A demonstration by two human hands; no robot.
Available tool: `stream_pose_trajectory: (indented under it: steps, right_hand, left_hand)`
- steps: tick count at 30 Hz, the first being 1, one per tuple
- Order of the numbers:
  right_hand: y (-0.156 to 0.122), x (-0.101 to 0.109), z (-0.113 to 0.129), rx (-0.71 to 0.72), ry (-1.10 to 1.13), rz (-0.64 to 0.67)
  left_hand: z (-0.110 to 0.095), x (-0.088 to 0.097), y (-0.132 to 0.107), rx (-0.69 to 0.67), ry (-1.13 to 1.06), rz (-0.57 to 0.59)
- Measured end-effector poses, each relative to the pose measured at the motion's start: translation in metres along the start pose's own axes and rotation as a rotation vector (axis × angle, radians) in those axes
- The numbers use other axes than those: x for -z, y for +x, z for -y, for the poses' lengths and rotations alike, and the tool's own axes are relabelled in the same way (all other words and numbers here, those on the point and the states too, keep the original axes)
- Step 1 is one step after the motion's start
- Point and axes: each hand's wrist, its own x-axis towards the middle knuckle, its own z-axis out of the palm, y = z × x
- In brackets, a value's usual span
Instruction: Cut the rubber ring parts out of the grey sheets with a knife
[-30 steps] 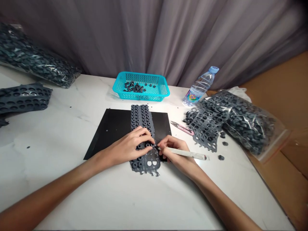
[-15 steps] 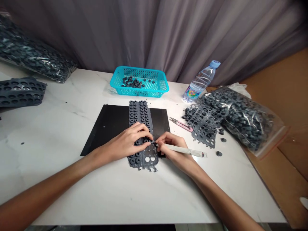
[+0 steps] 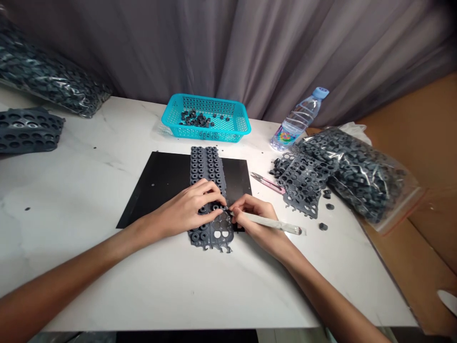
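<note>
A dark grey rubber sheet with rows of moulded rings lies across a black mat. Several round holes show near its lower right corner, where the rings are out. My left hand rests over the sheet, thumb and fingertips closed in around a ring beside the holes. Between the fingers of my right hand is a white pen-shaped tool, held like a pencil. Its tip meets the sheet close to my left fingertips; the kind of tip is too small to make out.
A turquoise basket with small black rings stands behind the mat. To the right are pink-handled snips, a punched rubber sheet, a water bottle and a bag of rings. Another bag and rubber sheet lie left.
The view has shifted slightly, so the table things sit a little higher and to the left. Both hands keep nearly the same pose at the same spot on the sheet.
</note>
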Motion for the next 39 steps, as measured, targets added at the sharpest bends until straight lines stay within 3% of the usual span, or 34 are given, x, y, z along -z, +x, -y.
stream_pose_trajectory:
  steps: [19, 28, 32, 35, 39]
  right_hand:
    - [-0.001, 0.0, 0.0, 0.015, -0.044, 0.01]
    - [-0.002, -0.001, 0.002, 0.093, -0.181, -0.011]
    - [-0.003, -0.002, 0.005, 0.134, -0.23, -0.01]
    - [-0.004, -0.002, 0.008, 0.156, -0.254, 0.011]
    - [-0.005, -0.003, 0.008, 0.123, -0.271, 0.001]
  left_hand:
    - [0.004, -0.004, 0.0, -0.057, 0.112, 0.001]
    - [-0.009, -0.002, 0.004, -0.212, 0.447, 0.037]
    - [-0.013, -0.01, -0.002, -0.232, 0.471, 0.06]
    - [-0.016, -0.019, -0.003, -0.122, 0.244, -0.005]
    - [-0.011, -0.008, 0.007, 0.354, -0.363, -0.438]
